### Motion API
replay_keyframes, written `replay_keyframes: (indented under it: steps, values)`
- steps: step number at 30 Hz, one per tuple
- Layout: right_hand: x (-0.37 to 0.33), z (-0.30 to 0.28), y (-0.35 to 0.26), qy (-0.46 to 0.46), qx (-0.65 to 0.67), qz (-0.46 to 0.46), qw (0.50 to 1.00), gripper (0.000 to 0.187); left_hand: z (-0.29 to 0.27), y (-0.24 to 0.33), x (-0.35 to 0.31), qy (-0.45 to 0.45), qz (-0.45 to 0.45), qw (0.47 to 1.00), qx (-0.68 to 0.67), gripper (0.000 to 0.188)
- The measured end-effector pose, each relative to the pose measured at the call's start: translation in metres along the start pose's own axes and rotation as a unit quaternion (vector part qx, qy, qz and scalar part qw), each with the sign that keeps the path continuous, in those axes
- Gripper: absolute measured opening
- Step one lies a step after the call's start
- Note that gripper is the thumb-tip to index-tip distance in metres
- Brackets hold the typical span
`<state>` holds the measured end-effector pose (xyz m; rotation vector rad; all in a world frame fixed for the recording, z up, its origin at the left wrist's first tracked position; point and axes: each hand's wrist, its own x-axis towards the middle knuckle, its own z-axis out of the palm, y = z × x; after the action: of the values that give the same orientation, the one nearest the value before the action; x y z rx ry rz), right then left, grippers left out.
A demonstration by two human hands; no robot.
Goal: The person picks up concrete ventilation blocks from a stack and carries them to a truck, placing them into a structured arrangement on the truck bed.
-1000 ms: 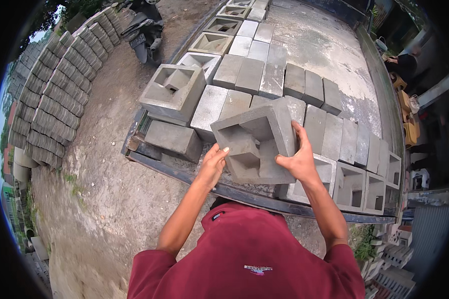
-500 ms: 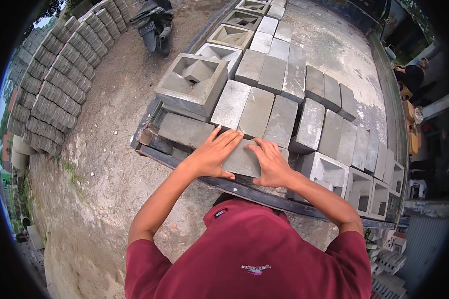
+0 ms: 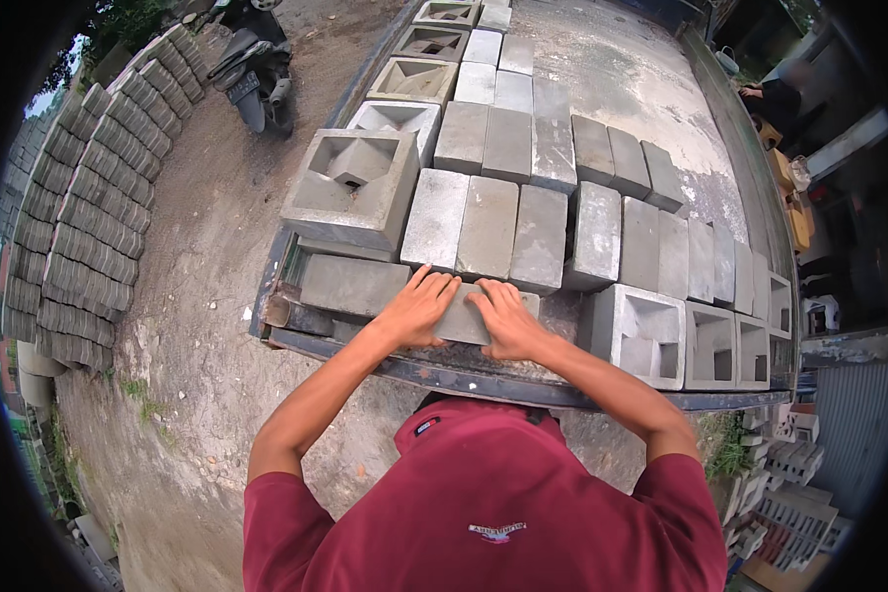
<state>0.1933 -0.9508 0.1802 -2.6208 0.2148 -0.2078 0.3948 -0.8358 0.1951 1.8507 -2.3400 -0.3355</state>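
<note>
A grey concrete block (image 3: 461,322) lies on the flat bed near its rear edge, between my two hands. My left hand (image 3: 416,308) grips its left end, fingers spread over the top and thumb on the near side. At its right part, my right hand (image 3: 506,322) grips it in the same manner, thumb toward me. Left of my left hand lies another grey block (image 3: 353,284). Just beyond my fingertips stands a row of pale and grey blocks (image 3: 487,227). My hands and wrists hide part of the held block.
Square hollow concrete blocks (image 3: 351,189) line the bed's left side; more hollow blocks (image 3: 645,337) stand at the right rear. A dark metal edge (image 3: 424,377) borders the bed in front of me. A motorbike (image 3: 257,74), stacked tiles (image 3: 99,197) and a person (image 3: 781,97) are farther off.
The view has shifted, so the bed and motorbike sit differently in it. Both hands keep their grip on the block, which now lies more squarely along the row behind it.
</note>
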Motion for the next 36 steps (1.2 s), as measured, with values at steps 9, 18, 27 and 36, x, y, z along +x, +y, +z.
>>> replay_keyframes:
  steps: [9,18,27,36]
  values:
    - [0.021,0.007,0.001,0.009,-0.004,0.000,1.000,0.095,-0.008,-0.026,0.001,-0.009,0.009,1.000,-0.008,0.106]
    - [0.005,-0.002,-0.013,0.082,-0.012,0.027,0.996,0.083,0.001,-0.034,-0.008,0.009,-0.012,0.998,-0.069,0.106]
    - [-0.042,0.021,-0.001,0.242,0.258,0.347,0.869,0.078,-0.005,-0.023,-0.027,0.042,-0.130,0.988,-0.069,0.111]
    - [-0.028,0.039,0.018,0.035,0.566,0.465,0.680,0.103,0.009,-0.018,-0.032,0.009,-0.101,0.992,0.071,0.097]
